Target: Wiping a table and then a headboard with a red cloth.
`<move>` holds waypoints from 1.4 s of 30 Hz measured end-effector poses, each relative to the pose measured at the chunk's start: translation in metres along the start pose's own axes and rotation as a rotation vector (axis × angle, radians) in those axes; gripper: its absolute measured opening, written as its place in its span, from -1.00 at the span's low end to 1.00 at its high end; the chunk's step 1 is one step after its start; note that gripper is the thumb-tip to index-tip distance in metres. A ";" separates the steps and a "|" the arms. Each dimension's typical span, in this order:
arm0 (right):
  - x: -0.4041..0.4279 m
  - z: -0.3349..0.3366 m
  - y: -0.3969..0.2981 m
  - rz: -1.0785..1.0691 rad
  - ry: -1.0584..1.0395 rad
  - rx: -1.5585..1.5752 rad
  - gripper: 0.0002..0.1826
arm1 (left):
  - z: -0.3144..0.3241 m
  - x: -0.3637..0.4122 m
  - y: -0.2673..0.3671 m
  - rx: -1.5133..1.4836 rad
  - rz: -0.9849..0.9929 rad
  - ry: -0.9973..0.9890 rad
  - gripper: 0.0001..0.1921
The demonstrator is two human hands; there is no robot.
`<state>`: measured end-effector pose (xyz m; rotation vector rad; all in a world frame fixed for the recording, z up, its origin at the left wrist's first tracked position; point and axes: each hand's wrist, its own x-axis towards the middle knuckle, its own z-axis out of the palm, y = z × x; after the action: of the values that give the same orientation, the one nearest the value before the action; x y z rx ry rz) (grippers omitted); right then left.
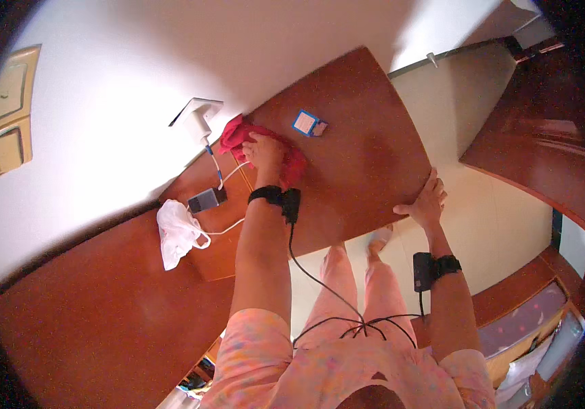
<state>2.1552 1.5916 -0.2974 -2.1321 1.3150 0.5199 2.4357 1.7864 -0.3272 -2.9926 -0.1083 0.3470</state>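
Observation:
My left hand point(264, 152) is on a crumpled red cloth point(235, 134) on the brown wooden tabletop point(353, 168), close to the wall. The fingers are bent over the cloth, and part of it shows beyond the wrist side. Farther along the top lies a small blue-and-white packet point(305, 123) bearing print, with a small dark piece at its end. My right hand point(428, 200) rests at the near right corner of the tabletop, thumb spread from the fingers. Each wrist wears a black strap with a cabled module.
A charger point(198, 125) sits in the wall socket, its white cable running down beside a dark box-shaped device point(207, 200). Next to that is a white plastic bag point(177, 232). A lower wooden surface point(108, 307) extends left. Another wooden furniture piece point(532, 138) stands right across the tiled floor point(502, 220).

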 end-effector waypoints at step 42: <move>-0.002 -0.007 -0.010 0.039 -0.023 -0.035 0.32 | 0.013 -0.132 0.151 -0.076 0.798 0.191 -0.62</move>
<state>2.1636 1.5917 -0.2885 -2.1257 1.3467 0.5858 2.3131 1.6276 -0.3300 -2.9742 1.1235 0.1167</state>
